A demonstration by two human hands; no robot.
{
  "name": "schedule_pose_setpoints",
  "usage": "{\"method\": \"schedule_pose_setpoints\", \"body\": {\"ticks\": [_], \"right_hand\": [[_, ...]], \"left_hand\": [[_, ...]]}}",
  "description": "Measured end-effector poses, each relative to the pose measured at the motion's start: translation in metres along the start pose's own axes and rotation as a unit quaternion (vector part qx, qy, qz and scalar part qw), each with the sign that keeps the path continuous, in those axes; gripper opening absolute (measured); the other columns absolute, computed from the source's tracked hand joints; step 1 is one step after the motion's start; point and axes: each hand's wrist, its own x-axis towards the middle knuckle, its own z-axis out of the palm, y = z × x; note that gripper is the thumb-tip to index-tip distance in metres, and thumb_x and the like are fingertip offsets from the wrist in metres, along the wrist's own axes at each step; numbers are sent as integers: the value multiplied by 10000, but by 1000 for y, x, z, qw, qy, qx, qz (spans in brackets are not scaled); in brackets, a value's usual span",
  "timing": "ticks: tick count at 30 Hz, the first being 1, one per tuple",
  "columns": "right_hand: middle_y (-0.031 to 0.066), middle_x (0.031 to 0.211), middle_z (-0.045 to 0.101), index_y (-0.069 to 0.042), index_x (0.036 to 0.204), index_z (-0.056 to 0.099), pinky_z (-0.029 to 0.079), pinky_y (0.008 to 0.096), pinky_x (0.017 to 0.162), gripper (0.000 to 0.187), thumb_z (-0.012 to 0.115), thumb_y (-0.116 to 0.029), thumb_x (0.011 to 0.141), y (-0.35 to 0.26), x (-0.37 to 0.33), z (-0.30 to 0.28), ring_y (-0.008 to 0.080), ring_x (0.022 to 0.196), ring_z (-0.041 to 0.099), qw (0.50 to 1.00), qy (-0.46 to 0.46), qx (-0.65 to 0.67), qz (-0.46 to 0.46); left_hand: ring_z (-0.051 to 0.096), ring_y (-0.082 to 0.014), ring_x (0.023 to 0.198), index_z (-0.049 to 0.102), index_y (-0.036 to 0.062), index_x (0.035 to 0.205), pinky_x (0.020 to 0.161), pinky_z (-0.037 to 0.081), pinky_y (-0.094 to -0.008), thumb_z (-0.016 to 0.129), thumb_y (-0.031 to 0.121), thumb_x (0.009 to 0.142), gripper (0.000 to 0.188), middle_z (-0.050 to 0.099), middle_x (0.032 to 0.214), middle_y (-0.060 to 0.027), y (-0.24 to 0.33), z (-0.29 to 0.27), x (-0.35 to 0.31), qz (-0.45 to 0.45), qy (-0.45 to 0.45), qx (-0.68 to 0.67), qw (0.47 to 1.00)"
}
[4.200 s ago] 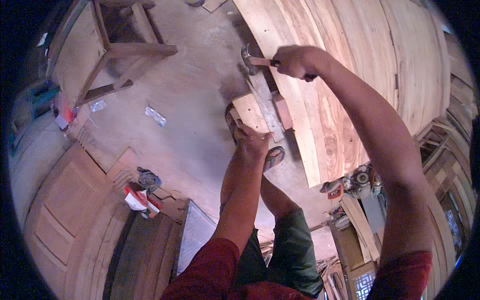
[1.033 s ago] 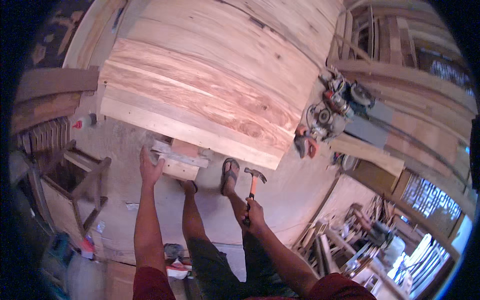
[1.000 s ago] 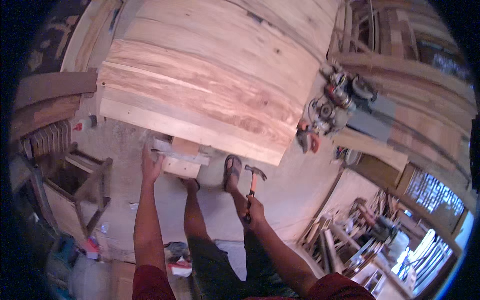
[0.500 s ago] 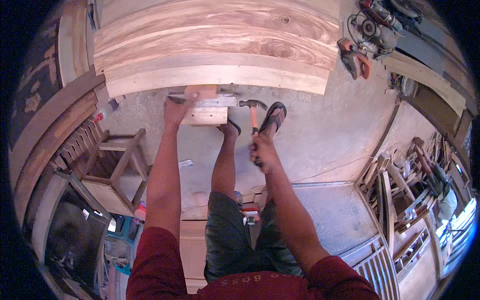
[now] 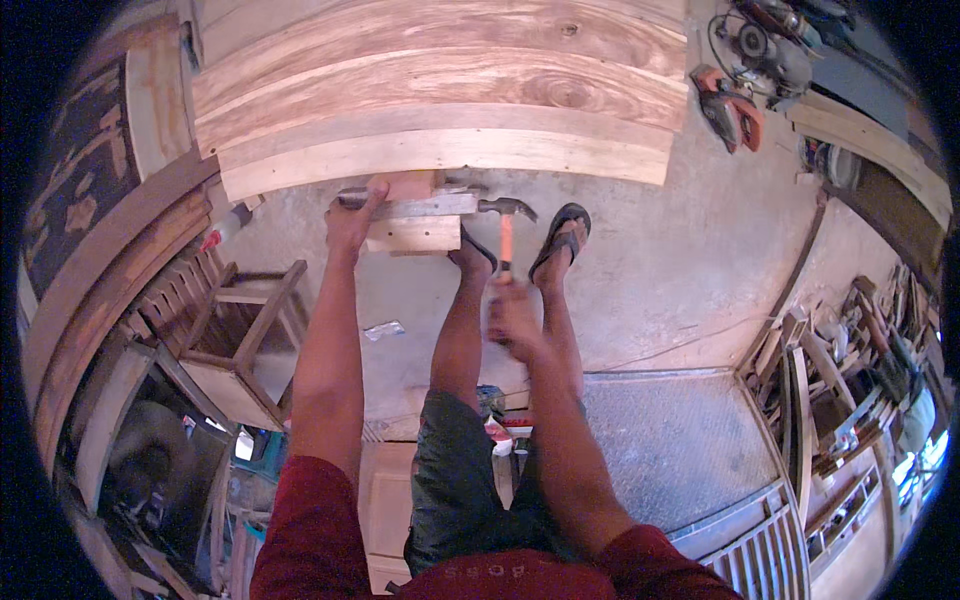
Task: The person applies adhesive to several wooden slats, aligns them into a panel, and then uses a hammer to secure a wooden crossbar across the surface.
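Claw Hammer Brought Up to the Strip's End

Half a second ago a small gap showed between the claw hammer [image 5: 507, 209] and the whitish wooden strip [image 5: 430, 207]; now the hammer's flat face sits at the strip's right end, touching or just beside it, with the claw turned away to the right. That suggests a sideways tap along the strip's length, though whether a blow has landed I cannot tell.

The right hand [image 5: 515, 320] is blurred but curled around the lower part of the orange handle. The left hand [image 5: 350, 228] has its thumb laid over the left end of the stack and its fingers around the far side — it seems to be bracing the wood, as it was in the last picture. Exactly which pieces it grips is unclear.

The strip lies between a reddish wood block [image 5: 408, 185] and a pale block with two dark holes [image 5: 412, 234], just off the near edge of the broad plank panel [image 5: 440, 90]. The left foot [image 5: 468, 258] stands right beside the pale block.
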Motion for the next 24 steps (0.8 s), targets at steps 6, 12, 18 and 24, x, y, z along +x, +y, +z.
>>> {"method": "schedule_pose_setpoints", "body": {"ticks": [6,12,18,24], "right_hand": [[47,668,535,-119,1154,619,404,330,421,254,485,-313,1063,-35,11,-58,175,454,484,960,207,171,-79],[35,650,495,-86,1108,526,424,374,445,283,508,-364,1056,-9,-37,34,196,480,474,960,-3,-277,-42],[250,988,695,-72,1289,483,552,521,684,351,597,-253,1011,54,-8,-43,464,806,684,845,-9,-472,-249],[166,976,691,-108,1157,583,567,510,652,224,638,-153,945,2,41,-37,387,791,713,598,-175,-572,-534]], "left_hand": [[702,-219,892,749,1,1037,824,552,-360,859,597,732,679,759,997,-125,-7,6,11,57,58,-7,997],[634,-265,1070,696,-46,1134,949,482,-386,719,646,814,763,706,1119,-188,-5,12,7,41,7,-34,999],[566,-311,1247,642,-94,1231,1074,413,-412,580,695,896,859,654,1240,-252,-34,4,18,41,2,-112,993],[507,-334,1364,573,-95,1364,1160,336,-408,334,635,1041,834,587,1398,-257,-49,10,10,22,68,-231,970]]}}
